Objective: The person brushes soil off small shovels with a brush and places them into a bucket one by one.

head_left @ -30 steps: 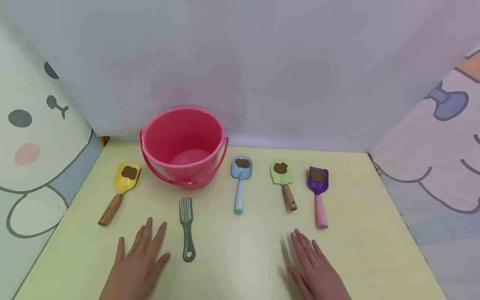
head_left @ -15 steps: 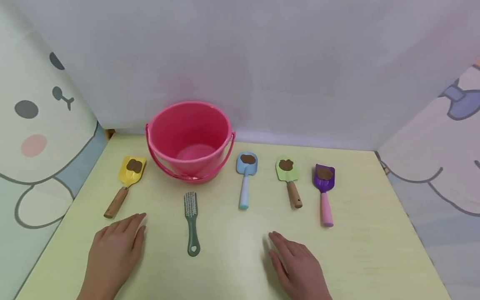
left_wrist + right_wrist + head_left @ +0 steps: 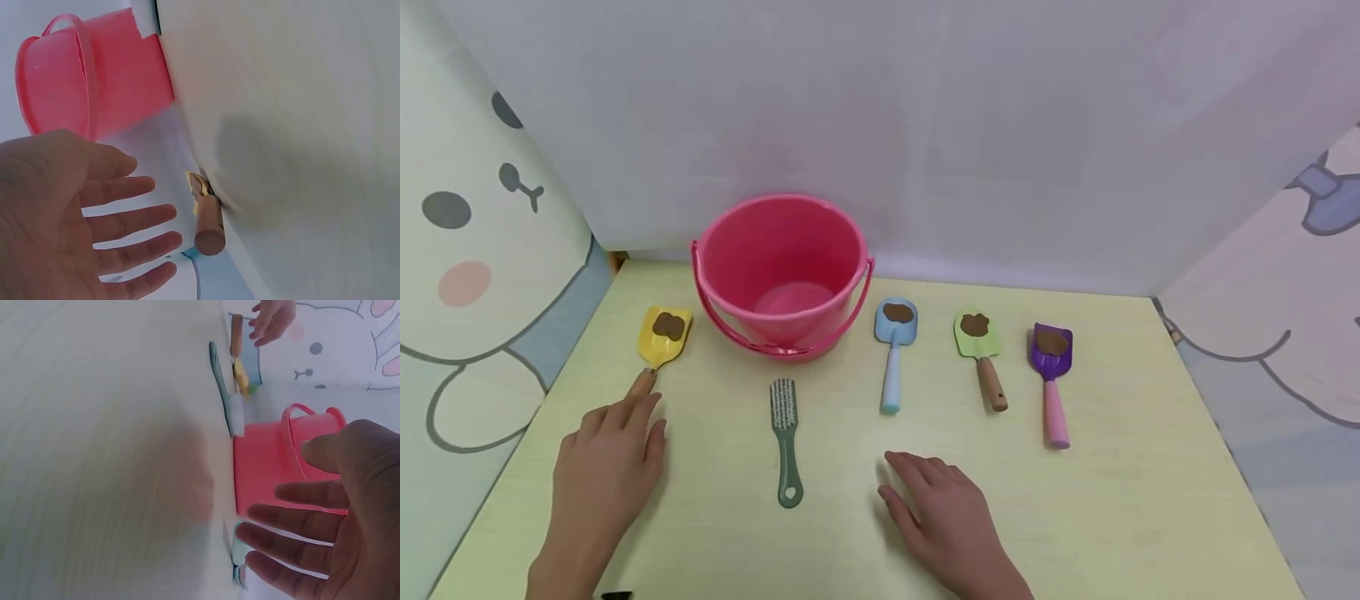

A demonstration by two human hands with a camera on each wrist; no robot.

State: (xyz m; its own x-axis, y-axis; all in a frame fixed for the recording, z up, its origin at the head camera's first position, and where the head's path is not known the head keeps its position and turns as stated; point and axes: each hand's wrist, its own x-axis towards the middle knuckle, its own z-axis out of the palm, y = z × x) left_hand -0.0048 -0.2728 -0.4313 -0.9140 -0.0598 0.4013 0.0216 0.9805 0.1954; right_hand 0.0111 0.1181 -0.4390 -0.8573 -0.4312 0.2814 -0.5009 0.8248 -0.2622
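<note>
My left hand (image 3: 601, 467) hovers over the wooden handle of a yellow toy shovel (image 3: 647, 348) at the left of the table. In the left wrist view its fingers are extended and spread, a little apart from the shovel's handle (image 3: 210, 226). A brown lump or patch marks the yellow blade. My right hand (image 3: 946, 518) is above the front middle of the table, fingers loosely extended, holding nothing. Between the hands lies a green-handled brush (image 3: 787, 450), bristles facing up. Behind it stands a pink bucket (image 3: 784, 335), upright, its handle hanging down in front.
Right of the bucket lie a blue shovel (image 3: 892, 358), a light green shovel (image 3: 988, 350) with a wooden handle, and a purple shovel (image 3: 1054, 410) with a pink handle. Each blade bears a brown patch. White cloth (image 3: 1000, 150) rises behind the pale table (image 3: 1135, 500).
My left hand has moved left and forward over the yellow shovel's handle, its fingers less spread. My right hand has shifted left. The view has tilted slightly; the objects lie as before.
</note>
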